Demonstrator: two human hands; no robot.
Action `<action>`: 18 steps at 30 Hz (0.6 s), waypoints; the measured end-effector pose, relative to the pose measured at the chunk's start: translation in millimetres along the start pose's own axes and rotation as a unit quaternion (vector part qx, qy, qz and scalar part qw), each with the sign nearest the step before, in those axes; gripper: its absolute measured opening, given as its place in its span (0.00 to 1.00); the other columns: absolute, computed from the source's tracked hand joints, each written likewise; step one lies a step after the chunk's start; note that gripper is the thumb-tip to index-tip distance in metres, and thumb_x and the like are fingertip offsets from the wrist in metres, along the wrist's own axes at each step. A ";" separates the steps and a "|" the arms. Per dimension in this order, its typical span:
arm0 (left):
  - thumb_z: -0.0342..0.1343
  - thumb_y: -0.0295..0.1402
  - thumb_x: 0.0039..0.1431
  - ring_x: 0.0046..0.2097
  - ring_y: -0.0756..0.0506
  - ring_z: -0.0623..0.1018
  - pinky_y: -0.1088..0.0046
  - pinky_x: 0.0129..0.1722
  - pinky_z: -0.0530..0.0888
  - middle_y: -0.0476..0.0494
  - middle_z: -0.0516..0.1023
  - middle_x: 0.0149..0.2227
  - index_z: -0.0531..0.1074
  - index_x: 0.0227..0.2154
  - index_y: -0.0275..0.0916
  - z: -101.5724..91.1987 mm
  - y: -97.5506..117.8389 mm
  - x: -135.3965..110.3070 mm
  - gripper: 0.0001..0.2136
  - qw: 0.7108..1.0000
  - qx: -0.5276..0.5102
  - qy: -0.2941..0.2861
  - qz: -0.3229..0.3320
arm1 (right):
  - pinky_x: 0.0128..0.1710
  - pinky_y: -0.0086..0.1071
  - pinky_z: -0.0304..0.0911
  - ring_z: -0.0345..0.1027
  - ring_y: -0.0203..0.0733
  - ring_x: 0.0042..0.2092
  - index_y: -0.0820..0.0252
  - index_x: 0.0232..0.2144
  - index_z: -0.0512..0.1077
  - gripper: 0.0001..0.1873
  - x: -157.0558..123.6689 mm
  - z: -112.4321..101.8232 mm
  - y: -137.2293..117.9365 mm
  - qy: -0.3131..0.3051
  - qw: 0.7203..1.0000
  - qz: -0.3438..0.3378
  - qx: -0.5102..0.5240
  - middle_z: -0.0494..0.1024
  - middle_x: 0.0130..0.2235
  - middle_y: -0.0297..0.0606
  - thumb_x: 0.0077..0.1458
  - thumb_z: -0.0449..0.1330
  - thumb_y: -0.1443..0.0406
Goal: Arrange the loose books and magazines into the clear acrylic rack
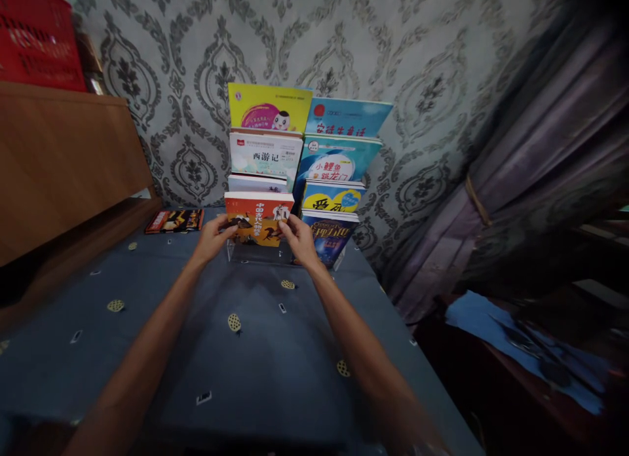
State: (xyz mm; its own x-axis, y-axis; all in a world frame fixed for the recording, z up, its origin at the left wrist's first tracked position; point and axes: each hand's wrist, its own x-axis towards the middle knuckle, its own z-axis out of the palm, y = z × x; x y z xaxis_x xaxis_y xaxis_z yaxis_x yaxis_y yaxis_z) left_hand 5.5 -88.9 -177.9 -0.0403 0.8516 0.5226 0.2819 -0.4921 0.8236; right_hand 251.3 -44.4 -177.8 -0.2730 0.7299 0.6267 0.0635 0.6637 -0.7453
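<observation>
An orange book (pixel 256 221) with white lettering is held upright between my two hands, in front of the left column of a tiered book rack. My left hand (pixel 214 238) grips its left edge, thumb on the front cover. On the opposite edge, my right hand (pixel 299 238) holds it the same way. Behind it in the rack stand a white book (pixel 265 156) and a yellow book (pixel 269 109). The right column carries a dark blue book (pixel 330 238), a yellow and blue book (pixel 334 198) and two light blue books. The rack's clear base (pixel 261 254) shows below the orange book.
A dark book (pixel 175 221) lies flat by the wall at the left. A wooden cabinet (pixel 63 161) with a red basket (pixel 39 40) on it borders the blue patterned tablecloth (pixel 255 364). At right hang curtains (pixel 442 227), near a blue cloth (pixel 491 322) on a lower surface.
</observation>
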 end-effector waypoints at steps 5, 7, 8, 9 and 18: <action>0.62 0.46 0.53 0.51 0.38 0.79 0.62 0.53 0.74 0.38 0.81 0.49 0.76 0.47 0.34 -1.6 -10.8 1.0 0.23 1.000 -0.007 0.004 -0.009 | 0.39 0.35 0.71 0.75 0.45 0.40 0.57 0.48 0.74 0.22 -0.9 5.8 -1.1 0.008 1.000 0.002 -0.019 0.81 0.44 0.40 0.61 0.55 0.50; 0.62 0.47 0.53 0.51 0.39 0.79 0.62 0.53 0.73 0.37 0.81 0.50 0.76 0.47 0.35 -3.3 -12.4 1.7 0.24 1.000 -0.014 0.007 -0.006 | 0.39 0.35 0.70 0.74 0.45 0.41 0.57 0.49 0.75 0.22 -0.5 8.4 -1.7 0.016 0.999 -0.002 -0.033 0.81 0.44 0.40 0.62 0.55 0.50; 0.63 0.47 0.53 0.51 0.39 0.78 0.62 0.53 0.73 0.37 0.81 0.50 0.76 0.47 0.34 -4.3 -12.8 2.0 0.24 1.000 -0.017 0.007 -0.005 | 0.38 0.36 0.70 0.74 0.45 0.40 0.57 0.49 0.74 0.22 -0.3 9.7 -1.6 0.019 0.999 -0.002 -0.038 0.81 0.44 0.40 0.62 0.55 0.51; 0.63 0.48 0.52 0.51 0.38 0.79 0.62 0.53 0.73 0.37 0.81 0.50 0.76 0.47 0.34 -5.4 -13.1 2.2 0.25 1.000 -0.021 0.006 -0.005 | 0.38 0.36 0.70 0.74 0.45 0.40 0.57 0.49 0.74 0.21 0.0 10.9 -1.2 0.020 0.999 -0.002 -0.041 0.81 0.43 0.40 0.62 0.55 0.51; 0.64 0.48 0.52 0.50 0.38 0.79 0.62 0.51 0.75 0.36 0.81 0.49 0.76 0.47 0.34 -7.8 -11.9 0.7 0.25 1.000 -0.030 0.004 -0.010 | 0.37 0.35 0.69 0.73 0.43 0.38 0.56 0.46 0.75 0.18 1.0 14.3 -1.8 0.015 0.999 0.001 -0.031 0.81 0.40 0.39 0.62 0.55 0.52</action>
State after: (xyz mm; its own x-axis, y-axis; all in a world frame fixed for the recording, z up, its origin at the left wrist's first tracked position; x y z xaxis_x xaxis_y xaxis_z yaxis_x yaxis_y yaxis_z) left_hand -5.4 -83.8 -185.7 -0.0524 0.8597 0.5081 0.2236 -0.4858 0.8450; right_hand 237.2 -47.2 -179.1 -0.2443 0.7356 0.6318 0.1233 0.6699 -0.7322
